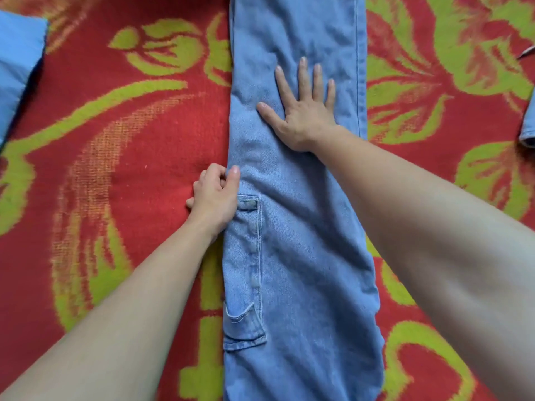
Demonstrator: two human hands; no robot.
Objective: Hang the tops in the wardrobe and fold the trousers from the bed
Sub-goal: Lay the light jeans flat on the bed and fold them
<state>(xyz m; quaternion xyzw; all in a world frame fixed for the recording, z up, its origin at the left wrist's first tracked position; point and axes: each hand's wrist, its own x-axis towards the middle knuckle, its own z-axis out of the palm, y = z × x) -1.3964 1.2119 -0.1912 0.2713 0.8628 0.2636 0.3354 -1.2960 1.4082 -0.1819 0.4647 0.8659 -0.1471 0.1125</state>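
Right hand (304, 117) spread flat on unlabelled jeans (298, 227), left hand (215, 195) pinching their edge

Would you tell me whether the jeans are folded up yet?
Only lengthwise: the jeans lie as one long strip on the blanket, with no crosswise fold.

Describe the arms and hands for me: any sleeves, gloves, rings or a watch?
Both forearms are bare as far as the picture shows, with no sleeve in view. The left hand and right hand wear no gloves. No ring, watch or bracelet shows on either. Fingernails on the right hand look short and unpainted.
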